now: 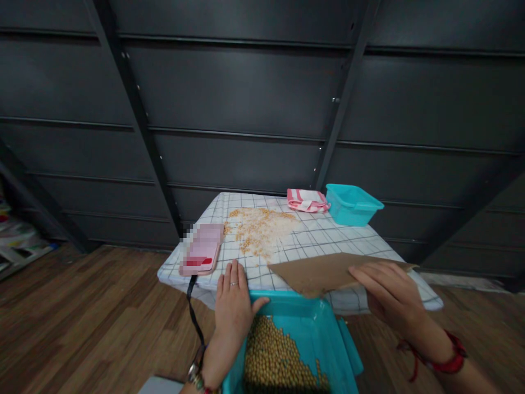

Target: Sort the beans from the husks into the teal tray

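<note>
My left hand (pixel 234 303) lies flat at the front edge of the cloth, fingers stretched out, thumb spread over the rim of a large teal bin (pixel 315 317). Small round golden-tan pieces (pixel 274 353), like beans or beads, partly fill this bin below the table edge. In my right hand (pixel 394 293) is a flat brown piece of cardboard (pixel 324 271), gripped at its right part. Its left end reaches over the table's front edge above the bin. Beyond it, yellowish grains (pixel 256 227) and pale powdery bits are spread across the cloth; their kind is unclear.
A white checked cloth (pixel 315 235) covers the table. A pink phone-like object (pixel 205 246), partly pixelated, lies at the left with a black strap hanging down. At the back right are a folded pink-and-white cloth (pixel 307 200) and a small teal basin (pixel 353 205). Dark metal panels rise behind.
</note>
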A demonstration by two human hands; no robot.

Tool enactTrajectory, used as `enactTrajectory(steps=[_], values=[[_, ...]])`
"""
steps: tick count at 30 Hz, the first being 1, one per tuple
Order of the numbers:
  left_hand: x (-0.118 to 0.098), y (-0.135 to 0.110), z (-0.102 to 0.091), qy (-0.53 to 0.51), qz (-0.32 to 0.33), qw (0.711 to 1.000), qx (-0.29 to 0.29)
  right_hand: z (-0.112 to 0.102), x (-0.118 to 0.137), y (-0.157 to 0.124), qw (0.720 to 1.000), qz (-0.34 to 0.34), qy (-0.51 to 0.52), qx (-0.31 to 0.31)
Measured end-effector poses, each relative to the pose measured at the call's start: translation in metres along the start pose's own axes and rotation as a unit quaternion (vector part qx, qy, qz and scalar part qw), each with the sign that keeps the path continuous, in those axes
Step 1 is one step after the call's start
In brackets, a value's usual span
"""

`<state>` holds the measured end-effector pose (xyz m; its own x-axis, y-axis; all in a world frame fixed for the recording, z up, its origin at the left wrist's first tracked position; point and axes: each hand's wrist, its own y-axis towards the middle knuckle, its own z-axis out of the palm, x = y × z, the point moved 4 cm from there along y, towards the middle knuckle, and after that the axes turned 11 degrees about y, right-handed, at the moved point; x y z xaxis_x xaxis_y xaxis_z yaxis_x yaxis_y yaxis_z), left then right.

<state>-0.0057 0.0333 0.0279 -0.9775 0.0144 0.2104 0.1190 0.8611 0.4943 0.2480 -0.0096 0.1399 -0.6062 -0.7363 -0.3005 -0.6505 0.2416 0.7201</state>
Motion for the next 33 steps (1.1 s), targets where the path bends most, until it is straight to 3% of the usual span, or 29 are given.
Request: enactTrajectory(steps=[7, 17, 23, 33], values=[[-0.001, -0.003, 0.000, -0.004, 0.006, 1.000, 0.009, 0.012, -0.004, 0.007, 0.999, -0.005, -0.032, 0.011], [-0.001, 0.004, -0.005, 0.014, 0.009, 1.000, 0.019, 0.001, 0.005, -0.003, 0.999, -0.014, 0.012, 0.038], [0.000, 0.005, -0.002, 0.005, 0.003, 1.000, 0.020, -0.008, 0.011, -0.003, 1.000, -0.013, 0.018, 0.014], [0.008, -0.001, -0.003, -0.014, 0.004, 1.000, 0.021, -0.003, -0.004, 0.001, 1.000, 0.025, -0.016, 0.004]])
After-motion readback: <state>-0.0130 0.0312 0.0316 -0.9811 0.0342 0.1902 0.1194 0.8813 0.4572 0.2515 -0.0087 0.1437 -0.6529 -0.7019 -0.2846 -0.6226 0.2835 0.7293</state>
